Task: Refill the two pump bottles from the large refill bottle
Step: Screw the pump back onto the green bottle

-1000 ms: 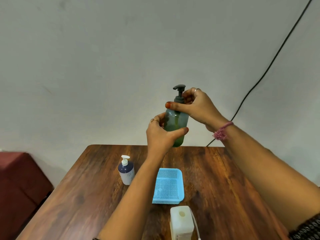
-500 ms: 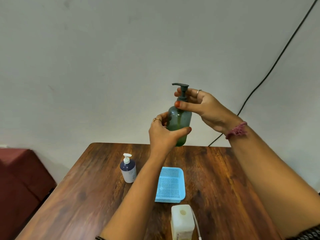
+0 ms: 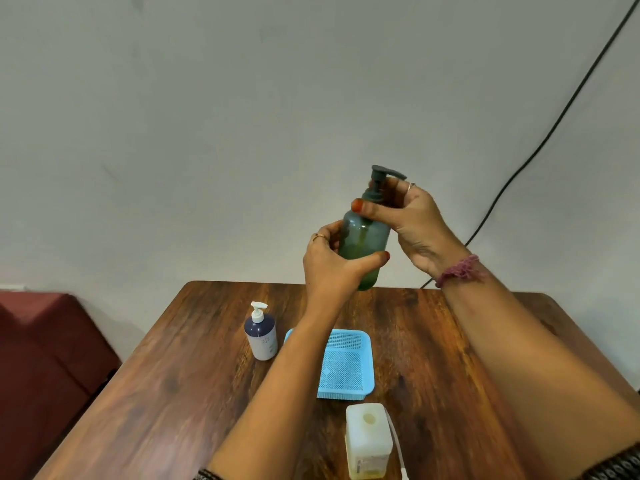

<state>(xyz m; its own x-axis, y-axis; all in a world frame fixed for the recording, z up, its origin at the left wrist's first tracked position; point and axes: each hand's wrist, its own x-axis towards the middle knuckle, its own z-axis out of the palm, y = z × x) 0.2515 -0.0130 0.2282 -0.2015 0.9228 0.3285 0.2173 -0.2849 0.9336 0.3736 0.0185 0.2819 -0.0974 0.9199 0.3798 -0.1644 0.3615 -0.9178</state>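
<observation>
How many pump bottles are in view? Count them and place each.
2. The green pump bottle is held above the table's far edge, left hand round its body, right hand at its pump collar. The white-and-navy pump bottle stands on the table, left of the blue basket.

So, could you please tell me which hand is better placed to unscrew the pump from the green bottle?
The right hand: its fingers already curl round the pump collar, while the left hand grips the green bottle body, steadying it above the table.
</observation>
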